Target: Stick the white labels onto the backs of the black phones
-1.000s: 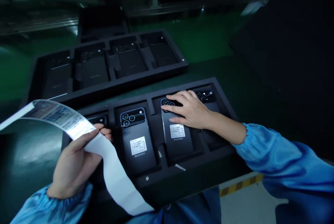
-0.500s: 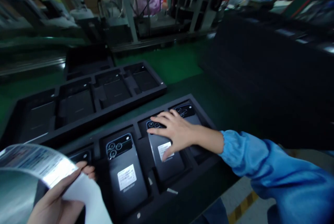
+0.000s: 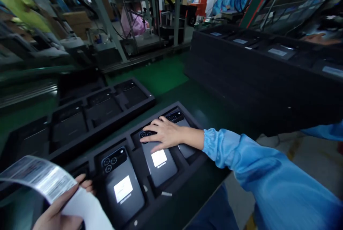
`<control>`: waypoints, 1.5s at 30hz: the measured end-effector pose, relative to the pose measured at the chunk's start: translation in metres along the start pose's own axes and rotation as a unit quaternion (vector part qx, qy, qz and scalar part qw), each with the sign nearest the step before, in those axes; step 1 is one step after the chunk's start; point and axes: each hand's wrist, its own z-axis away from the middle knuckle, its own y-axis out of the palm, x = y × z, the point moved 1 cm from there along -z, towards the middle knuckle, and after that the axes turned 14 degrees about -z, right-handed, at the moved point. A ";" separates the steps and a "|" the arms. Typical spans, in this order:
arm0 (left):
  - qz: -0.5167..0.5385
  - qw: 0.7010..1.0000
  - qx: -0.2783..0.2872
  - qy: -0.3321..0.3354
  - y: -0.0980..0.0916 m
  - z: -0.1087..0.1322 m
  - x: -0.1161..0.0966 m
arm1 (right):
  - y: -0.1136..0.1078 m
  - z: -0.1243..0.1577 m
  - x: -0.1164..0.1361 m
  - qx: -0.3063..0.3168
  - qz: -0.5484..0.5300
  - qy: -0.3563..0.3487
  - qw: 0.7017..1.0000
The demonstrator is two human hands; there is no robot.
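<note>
In my left hand (image 3: 60,210), a curled strip of printed white labels (image 3: 50,180) is pinched between thumb and fingers. My right hand (image 3: 164,133), fingers spread, lies over the upper part of a dark grey phone (image 3: 160,177) and partly covers its cameras. This phone lies back up in a black foam tray (image 3: 129,137) and bears a white label. To its left, another grey phone (image 3: 118,172) also has a white label. A further phone (image 3: 187,151) on the right is partly hidden by my wrist.
Behind stands a second black tray (image 3: 91,133) with several dark phones. At the right rises a tall stack of black trays (image 3: 227,69), with labelled phones on top. A small pale scrap (image 3: 166,194) lies on the tray's front edge. Another person's hand (image 3: 314,38) shows at the far right.
The view has shifted, so more of the stack on the right shows. My right thumb has come off the phone's label, which is now uncovered. My left hand still holds the label strip.
</note>
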 end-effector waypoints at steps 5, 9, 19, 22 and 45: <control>0.064 0.994 0.071 0.057 0.009 0.004 -0.002 | 0.001 -0.004 -0.007 -0.070 0.026 -0.020 0.997; 0.066 0.989 0.098 0.084 -0.003 0.002 0.002 | -0.028 0.013 0.008 -0.146 0.021 0.010 0.989; 0.031 0.985 0.143 0.096 0.023 0.033 -0.014 | -0.034 0.068 0.058 -0.126 -0.030 0.119 0.984; 0.039 0.985 0.158 0.062 0.029 0.030 -0.013 | -0.013 0.064 0.080 -0.028 -0.030 0.136 0.990; -0.005 0.965 0.262 -0.012 0.048 0.023 0.008 | -0.013 0.068 0.074 -0.121 -0.080 0.219 0.965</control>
